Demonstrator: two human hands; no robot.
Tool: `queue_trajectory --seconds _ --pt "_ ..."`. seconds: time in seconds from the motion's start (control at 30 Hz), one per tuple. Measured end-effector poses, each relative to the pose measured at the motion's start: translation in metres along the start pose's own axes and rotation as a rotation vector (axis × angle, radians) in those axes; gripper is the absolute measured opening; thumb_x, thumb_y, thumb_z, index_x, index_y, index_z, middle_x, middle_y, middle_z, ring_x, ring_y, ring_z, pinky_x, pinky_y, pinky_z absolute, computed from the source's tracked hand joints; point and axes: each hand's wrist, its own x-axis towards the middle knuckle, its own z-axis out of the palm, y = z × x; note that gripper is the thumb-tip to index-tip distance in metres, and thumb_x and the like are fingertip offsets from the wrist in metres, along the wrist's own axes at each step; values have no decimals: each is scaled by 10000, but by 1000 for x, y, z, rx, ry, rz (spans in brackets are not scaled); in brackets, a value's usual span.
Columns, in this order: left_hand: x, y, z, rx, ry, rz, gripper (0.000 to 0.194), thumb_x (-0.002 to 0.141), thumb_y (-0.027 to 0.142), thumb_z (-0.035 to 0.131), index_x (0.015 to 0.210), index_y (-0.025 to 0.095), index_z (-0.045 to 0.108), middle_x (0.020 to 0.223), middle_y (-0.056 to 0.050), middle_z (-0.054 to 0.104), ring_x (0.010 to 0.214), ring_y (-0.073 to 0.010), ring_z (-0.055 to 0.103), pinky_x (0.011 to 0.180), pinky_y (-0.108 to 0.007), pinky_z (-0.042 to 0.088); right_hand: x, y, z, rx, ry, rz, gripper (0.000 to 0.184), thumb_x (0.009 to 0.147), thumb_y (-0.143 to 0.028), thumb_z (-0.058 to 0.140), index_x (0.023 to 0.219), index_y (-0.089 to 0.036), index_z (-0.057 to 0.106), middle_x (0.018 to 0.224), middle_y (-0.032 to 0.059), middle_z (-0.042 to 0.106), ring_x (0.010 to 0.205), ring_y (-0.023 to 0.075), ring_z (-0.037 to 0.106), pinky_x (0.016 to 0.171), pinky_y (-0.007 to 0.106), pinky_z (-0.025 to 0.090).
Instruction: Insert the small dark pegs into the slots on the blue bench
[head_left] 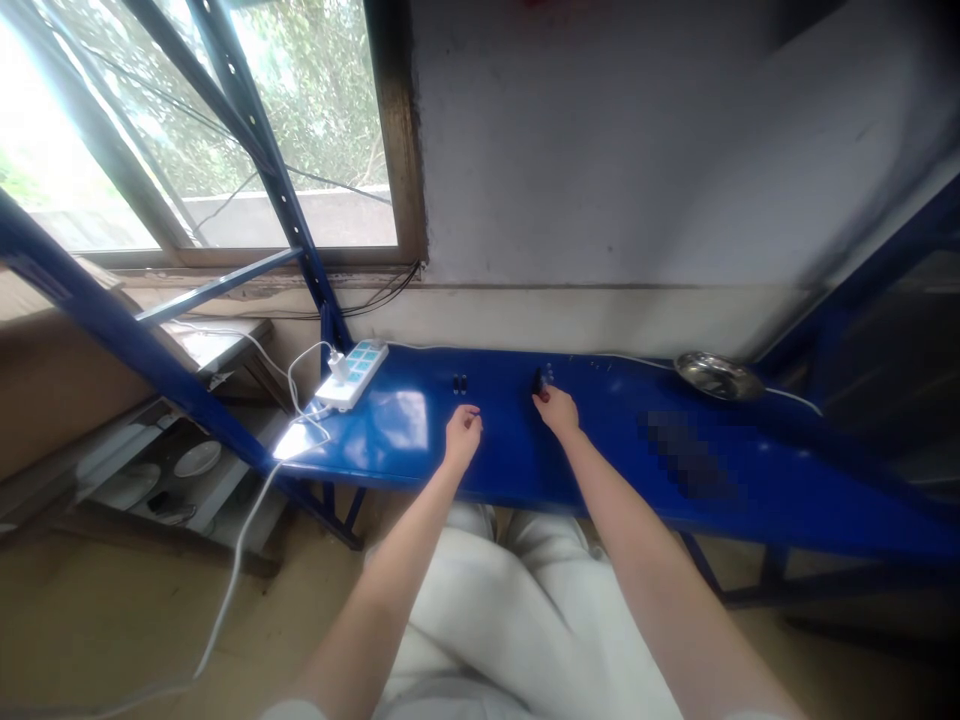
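Observation:
Over the blue table [502, 440], my left hand [462, 436] is closed with fingers curled and tips close together; whether anything small is in it I cannot make out. Just beyond it, two small dark cylindrical pieces [460, 384] stand side by side. Farther right, my right hand [558, 408] reaches to the table, its fingers closed around a small black piece [537, 380]. A few tiny clear pieces [549, 370] lie right by those fingertips. The fingers partly hide the black piece, and its exact kind is too small to tell.
A white power strip [352, 376] with a plug and white cable lies at the table's left end. A shiny metal bowl [718, 376] sits at the back right. Blue rack posts [277, 185] rise at the left. A blurred dark patch [690, 455] covers the right part.

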Motion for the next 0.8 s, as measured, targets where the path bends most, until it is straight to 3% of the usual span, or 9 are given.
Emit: queue_trajectory --seconds 0.3,0.57,0.8 --pt "-1 3 0 -6 6 -3 167 770 201 472 919 175 543 698 4 554 558 -77 501 553 -201 418 13 10 -2 -45 -49 81 221 784 -181 507 947 -105 636 896 136 657 811 213 621 630 259 436" --pt "0 1 1 -4 13 -1 172 763 198 477 915 172 553 678 6 555 554 -80 499 540 -199 413 5 9 -10 -13 -7 160 239 795 -289 527 867 -126 686 825 143 672 751 223 634 592 265 422" --pt "0 2 0 -3 2 4 157 767 198 473 903 175 548 677 11 555 535 -71 489 536 -193 408 5 6 -10 -41 -27 184 237 796 -305 532 903 -148 674 888 134 669 810 234 634 629 274 429"
